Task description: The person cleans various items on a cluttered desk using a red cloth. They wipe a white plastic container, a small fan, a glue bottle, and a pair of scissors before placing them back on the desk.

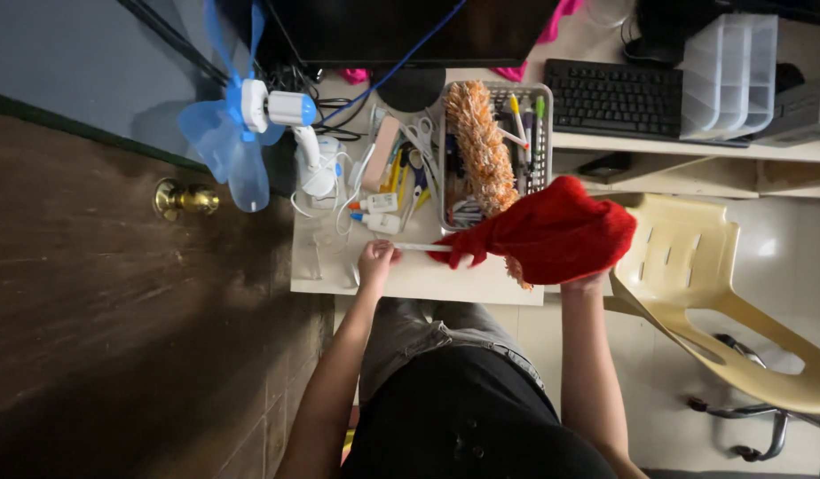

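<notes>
A red cloth [552,232] hangs bunched over the desk's [428,279] front edge beside the grey basket [539,93], gripped by the right hand [584,282], which it mostly hides. The left hand [375,260] pinches a thin white stick [421,247] lying on the desk, its far end touching the cloth.

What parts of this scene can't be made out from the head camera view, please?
- Right hand: fingers hidden under the red cloth.
- Grey basket: contents partly covered by the orange duster and the cloth.
- Thin white stick at the left hand: too small to identify.
- Monitor: cut off by the top edge.
</notes>
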